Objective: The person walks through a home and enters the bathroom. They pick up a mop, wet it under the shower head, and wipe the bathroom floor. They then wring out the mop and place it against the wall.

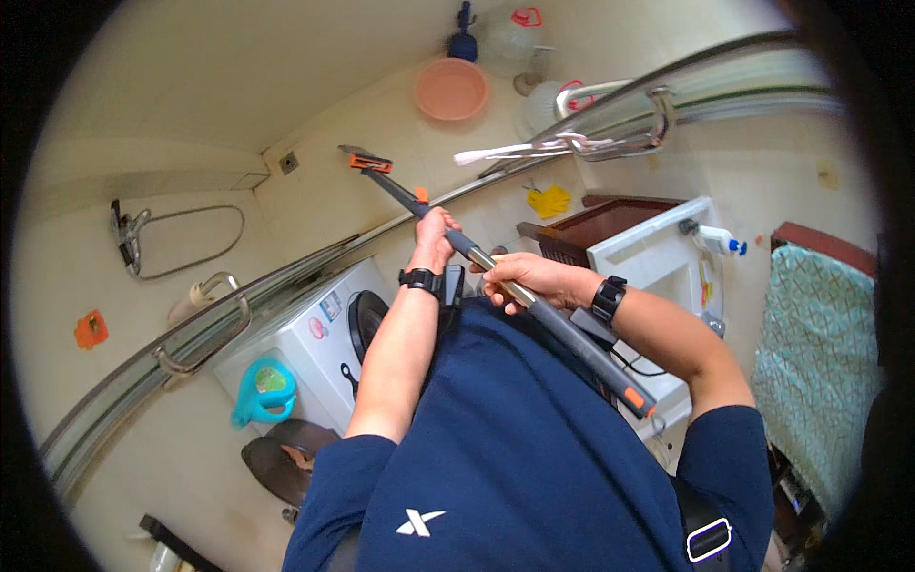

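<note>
Both my hands hold a long-handled floor-cleaning tool (579, 336) with a dark grey pole, a bare metal section and orange accents. My left hand (436, 240) wraps around the grey part of the pole, nearer its head. Close behind it, my right hand (536, 277) grips the pole around the metal section. The pole slants from the far left, where its narrow orange-and-black head (370, 162) is, to an orange-tipped end beside my right forearm. That head is over the floor past the glass door's rail, seen nearly edge-on; its exact kind and whether it touches the floor I cannot tell.
Glass shower panels with metal handles (658, 124) run across both sides. Beyond them are a pink basin (452, 90), a floor drain (288, 163) and a hose (195, 257). A white washing machine (315, 338) stands left; a white sink (658, 253) and patterned cloth (810, 362) lie right.
</note>
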